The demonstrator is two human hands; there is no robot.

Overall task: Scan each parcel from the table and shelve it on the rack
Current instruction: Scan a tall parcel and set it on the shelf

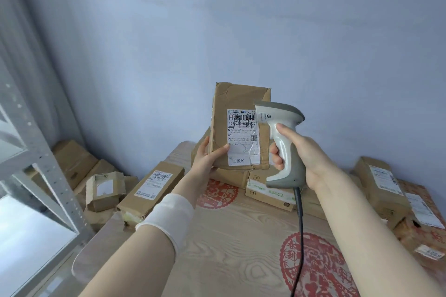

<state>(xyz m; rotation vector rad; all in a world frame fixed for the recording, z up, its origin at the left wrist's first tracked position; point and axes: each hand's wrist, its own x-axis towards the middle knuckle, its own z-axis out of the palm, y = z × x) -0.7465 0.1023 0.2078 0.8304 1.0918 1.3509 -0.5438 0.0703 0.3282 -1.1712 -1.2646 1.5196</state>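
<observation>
Holding the parcel (pixel 239 128) upright above the table (pixel 241 236), our left hand (pixel 207 159) pinches its lower corner so the label (pixel 242 136) faces us, while our right hand (pixel 298 154) wraps the scanner (pixel 282 142), nose aimed at the barcode.

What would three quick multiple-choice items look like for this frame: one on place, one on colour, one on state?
1. Where is the rack?
A. the person's left
B. the person's right
C. behind the table

2. What colour are the round prints on the table?
A. blue
B. red
C. green

3. How is the raised box held?
A. flat on the table
B. upright, label facing the camera
C. upside down on the rack

Answers:
1 A, the rack fills the left edge.
2 B, the table shows red medallions.
3 B, the left hand lifts the box beside the scanner in the right hand.
</observation>
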